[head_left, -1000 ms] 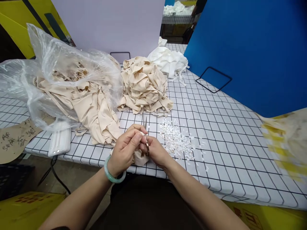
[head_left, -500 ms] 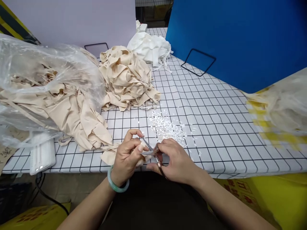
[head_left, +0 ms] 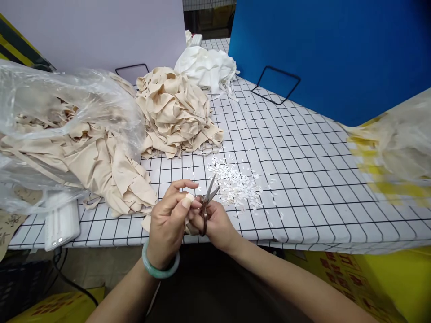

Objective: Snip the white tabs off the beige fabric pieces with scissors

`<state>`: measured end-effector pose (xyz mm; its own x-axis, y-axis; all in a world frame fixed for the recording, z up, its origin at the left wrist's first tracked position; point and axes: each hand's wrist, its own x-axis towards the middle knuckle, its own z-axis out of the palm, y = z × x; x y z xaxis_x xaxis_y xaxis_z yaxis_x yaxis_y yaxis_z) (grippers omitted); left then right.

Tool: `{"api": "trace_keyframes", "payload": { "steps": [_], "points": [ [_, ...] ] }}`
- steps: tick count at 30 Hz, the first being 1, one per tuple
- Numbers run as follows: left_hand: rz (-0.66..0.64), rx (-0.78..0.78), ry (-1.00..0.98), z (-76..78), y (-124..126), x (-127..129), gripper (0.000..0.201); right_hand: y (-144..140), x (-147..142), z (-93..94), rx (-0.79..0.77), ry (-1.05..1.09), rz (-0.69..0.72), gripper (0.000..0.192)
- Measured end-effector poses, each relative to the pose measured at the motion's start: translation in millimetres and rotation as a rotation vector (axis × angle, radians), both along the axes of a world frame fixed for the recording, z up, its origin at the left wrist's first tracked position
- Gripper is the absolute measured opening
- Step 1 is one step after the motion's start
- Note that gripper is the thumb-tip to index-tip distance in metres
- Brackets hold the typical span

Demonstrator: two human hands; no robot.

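Observation:
Near the table's front edge, my left hand [head_left: 170, 220] pinches a small beige fabric piece [head_left: 189, 197] between thumb and fingers; its index finger reaches out to the right. More of the cloth hangs below, partly hidden by my hands. Close against it, my right hand [head_left: 215, 224] holds small scissors [head_left: 208, 197] by the brown handles, blades slightly apart and pointing up and away from the cloth. Just beyond the scissors lies a scatter of tiny white snippets [head_left: 235, 181].
Beige fabric pieces [head_left: 175, 107] are heaped behind my hands, with white cloth [head_left: 208, 67] further back. More beige fabric spills from a clear plastic bag [head_left: 111, 107] at left. A white power bank [head_left: 62, 222] lies at the left front edge. A blue panel [head_left: 319, 54] stands at back right.
The scissors have swung from pointing left at the cloth to pointing up and away. My right hand has moved left, its fingers now meeting those of my left hand at the cloth.

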<state>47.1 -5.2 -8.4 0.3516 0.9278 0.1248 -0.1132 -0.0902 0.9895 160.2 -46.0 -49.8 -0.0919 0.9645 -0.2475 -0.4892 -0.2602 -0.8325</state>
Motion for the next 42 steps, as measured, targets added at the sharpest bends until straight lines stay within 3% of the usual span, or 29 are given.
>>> {"api": "trace_keyframes", "payload": {
  "steps": [3,8,12,23,42],
  "points": [
    [0.023,-0.047,0.051,-2.6,0,-3,0.029,-5,12,3.0,0.04,-0.147,0.076,0.037],
    [-0.081,0.078,0.084,-11.5,-1,-4,0.025,-15,58,20.5,0.253,-0.874,0.109,0.039],
    [-0.149,0.198,0.126,-10.6,1,-1,0.028,-17,69,31.3,0.348,-1.076,0.163,0.042],
    [-0.204,0.308,0.149,-8.1,4,4,0.025,-16,71,37.7,0.4,-1.114,0.15,0.048],
    [-0.253,0.306,0.151,-7.4,3,7,0.023,-20,71,33.5,0.345,-1.061,0.147,0.055]
  ]
}}
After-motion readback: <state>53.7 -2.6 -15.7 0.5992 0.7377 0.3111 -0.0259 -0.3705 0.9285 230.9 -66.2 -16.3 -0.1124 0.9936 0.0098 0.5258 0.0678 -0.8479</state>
